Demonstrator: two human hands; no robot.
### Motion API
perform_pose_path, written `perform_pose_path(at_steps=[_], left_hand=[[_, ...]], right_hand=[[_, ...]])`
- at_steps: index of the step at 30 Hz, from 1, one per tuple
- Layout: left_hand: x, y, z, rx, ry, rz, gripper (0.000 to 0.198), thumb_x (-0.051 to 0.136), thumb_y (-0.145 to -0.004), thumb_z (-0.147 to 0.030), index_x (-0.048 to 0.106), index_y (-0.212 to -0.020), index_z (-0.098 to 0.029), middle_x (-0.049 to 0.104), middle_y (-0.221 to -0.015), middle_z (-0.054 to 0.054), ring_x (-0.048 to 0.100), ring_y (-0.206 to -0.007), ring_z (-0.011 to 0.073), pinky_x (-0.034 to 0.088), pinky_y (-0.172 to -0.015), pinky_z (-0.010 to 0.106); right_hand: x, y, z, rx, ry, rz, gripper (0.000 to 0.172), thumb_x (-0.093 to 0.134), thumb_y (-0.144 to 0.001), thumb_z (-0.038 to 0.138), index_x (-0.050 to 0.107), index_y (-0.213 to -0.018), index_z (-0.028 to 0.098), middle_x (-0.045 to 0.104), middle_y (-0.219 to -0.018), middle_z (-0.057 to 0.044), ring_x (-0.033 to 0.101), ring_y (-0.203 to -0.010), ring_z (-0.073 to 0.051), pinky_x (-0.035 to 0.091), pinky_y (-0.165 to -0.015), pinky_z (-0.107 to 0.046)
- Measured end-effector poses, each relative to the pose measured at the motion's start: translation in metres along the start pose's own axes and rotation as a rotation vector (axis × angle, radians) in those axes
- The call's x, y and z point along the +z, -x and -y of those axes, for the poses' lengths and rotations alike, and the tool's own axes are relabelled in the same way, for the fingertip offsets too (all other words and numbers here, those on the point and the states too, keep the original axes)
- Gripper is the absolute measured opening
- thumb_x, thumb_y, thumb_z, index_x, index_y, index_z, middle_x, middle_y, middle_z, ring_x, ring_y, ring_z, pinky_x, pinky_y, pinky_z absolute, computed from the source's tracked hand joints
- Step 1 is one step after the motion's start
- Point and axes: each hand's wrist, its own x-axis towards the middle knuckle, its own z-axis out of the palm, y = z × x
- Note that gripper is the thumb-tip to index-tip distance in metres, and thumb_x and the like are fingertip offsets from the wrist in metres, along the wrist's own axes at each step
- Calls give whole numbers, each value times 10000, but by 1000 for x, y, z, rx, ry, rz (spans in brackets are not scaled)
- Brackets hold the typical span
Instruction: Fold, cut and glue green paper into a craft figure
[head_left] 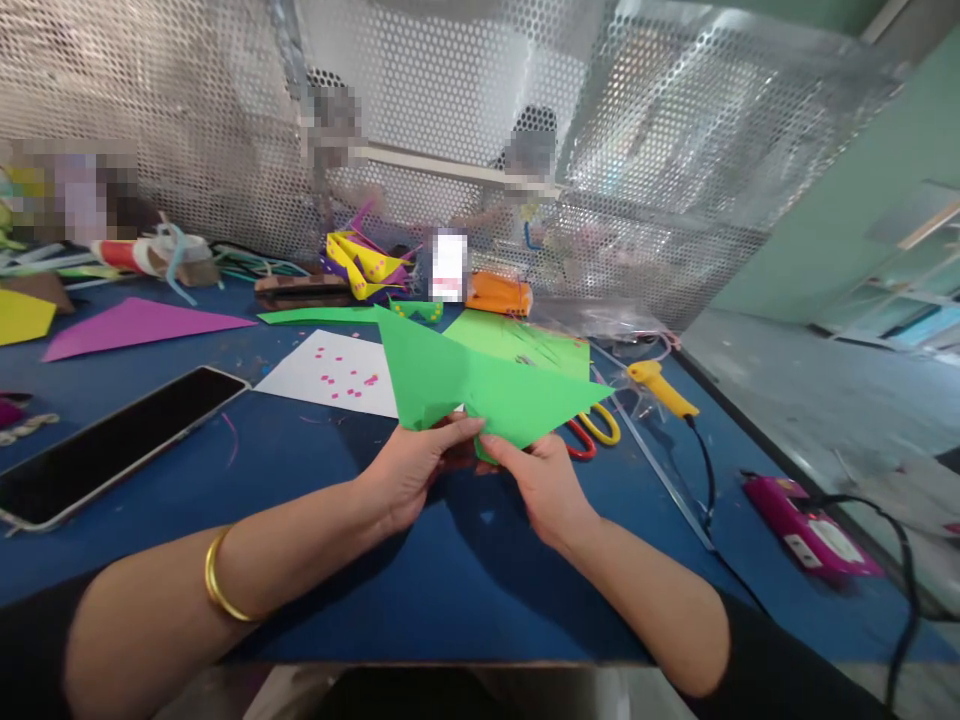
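A bright green sheet of paper (480, 375) is held up over the table, bent with two pointed corners, one up at the left and one out to the right. My left hand (409, 465) pinches its lower edge, thumb on top. Close beside it, my right hand (540, 480) grips the same edge, its thumb also on the near face. The fingers under the paper are mostly hidden. Behind the right hand, scissors with red and yellow handles (602, 425) lie partly covered. White paper with small pink dots (341, 372) lies behind the left hand.
A phone (124, 440) lies at left on the blue table (315, 600). At right are a yellow glue gun (664, 388), its cord and a magenta power strip (810, 525). Purple paper (142, 328), light green paper (555, 350) and an orange packet (499, 294) lie farther back, before a perforated metal screen (450, 90).
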Motion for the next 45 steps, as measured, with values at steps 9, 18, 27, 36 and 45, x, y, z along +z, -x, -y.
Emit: perform_pose_path(at_steps=[9, 18, 27, 36, 45], left_hand=[[-6, -9, -15, 55, -2, -180, 180, 818, -625, -151, 654, -698, -153, 660, -659, -31, 624, -584, 97, 530, -567, 203], [-5, -10, -15, 8, -58, -184, 147, 787, -726, -142, 641, -746, -148, 690, -651, -7, 676, -505, 131, 484, -406, 182], [-5, -8, -15, -106, -14, -118, 126, 782, -740, -122, 664, -761, -160, 693, -637, -13, 668, -523, 118, 531, -475, 193], [-7, -8, -13, -147, -3, -59, 160, 842, -673, -150, 704, -753, -141, 701, -667, 13, 645, -538, 113, 544, -528, 219], [-8, -7, -12, -136, -8, -15, 124, 829, -689, -154, 715, -739, -147, 712, -671, 19, 642, -547, 116, 532, -523, 216]], right_hand=[[-28, -10, 25, -63, 544, 294, 432, 574, -834, 588, 674, -733, 180, 722, -667, -29, 686, -650, -153, 534, -650, -269], [-116, -50, 49, -87, 1375, -583, 338, 525, -911, 273, 559, -1193, 89, 632, -1187, -256, 569, -1143, -374, 420, -911, -482], [-182, -60, 32, 202, 1686, -682, 383, 410, -956, 261, 608, -1129, -18, 640, -1105, -313, 624, -1071, -385, 448, -856, -444], [-192, -62, 27, 229, 1760, -681, 375, 427, -876, 197, 637, -1125, 9, 666, -1095, -279, 584, -1107, -379, 437, -859, -447], [-187, -62, 27, 132, 1687, -726, 348, 484, -834, 220, 626, -1094, 37, 667, -1065, -269, 584, -1083, -395, 371, -923, -532]])
